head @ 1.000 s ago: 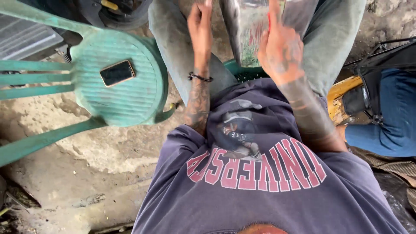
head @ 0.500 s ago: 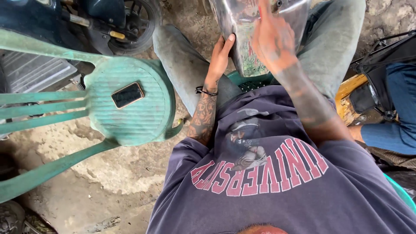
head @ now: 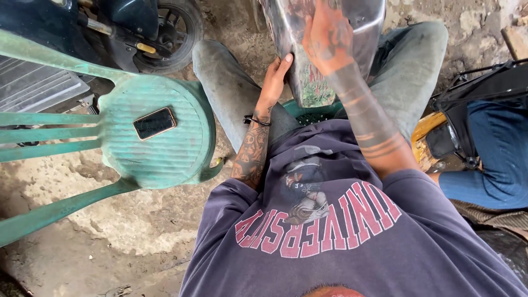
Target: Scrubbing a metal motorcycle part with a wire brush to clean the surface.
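Between the knees: shiny metal panel (head: 324, 49) stands upright, held
Left hand (head: 274, 77): now down on panel's left edge, fingers flat, open grip
Right hand (head: 328, 37): lowered, open palm pressed on front
Room: green chair (head: 181, 148) with phone (head: 154, 123) close left; wheel (head: 170, 33) beyond

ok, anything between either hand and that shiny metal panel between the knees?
Nothing visible. The left hand lies flat against the metal panel on its left edge, and the right hand rests on its face. Both touch it directly. The phone lies apart on the green chair.
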